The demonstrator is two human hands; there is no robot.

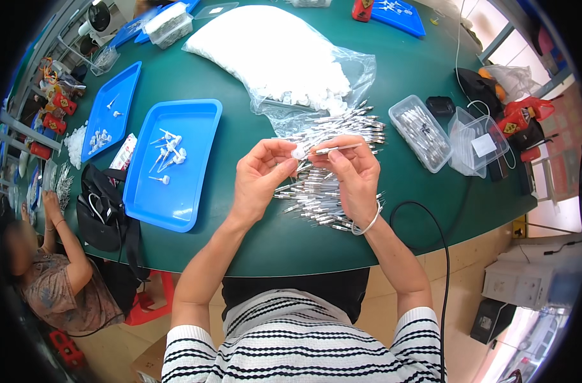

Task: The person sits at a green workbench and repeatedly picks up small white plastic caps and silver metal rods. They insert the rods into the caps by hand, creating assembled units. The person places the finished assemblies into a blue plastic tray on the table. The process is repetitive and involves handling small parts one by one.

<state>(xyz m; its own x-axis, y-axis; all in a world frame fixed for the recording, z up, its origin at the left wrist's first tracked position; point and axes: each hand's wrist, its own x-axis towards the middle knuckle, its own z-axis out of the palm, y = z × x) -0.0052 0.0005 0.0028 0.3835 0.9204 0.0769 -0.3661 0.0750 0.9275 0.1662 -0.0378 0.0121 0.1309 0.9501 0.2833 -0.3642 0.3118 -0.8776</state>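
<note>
My left hand (260,175) pinches a small white plastic cap (298,153) between thumb and fingertips. Close beside it, my right hand (355,175) grips a thin metal rod (337,149), held nearly level with one end toward the cap. Whether the two pieces touch I cannot tell. Under and behind both hands spreads a pile of similar silvery rods (323,198). Beyond the pile lies a large clear bag (265,48) of white caps, its mouth spilling some toward me. To the left, a blue tray (198,185) holds several rods fitted with white caps.
A second blue tray (128,96) stands farther left, near a black bag (102,214). On the right are a clear box of rods (421,133) and clear empty containers (473,143). A black cable (431,217) hangs over the table edge. Another person (61,274) sits at left.
</note>
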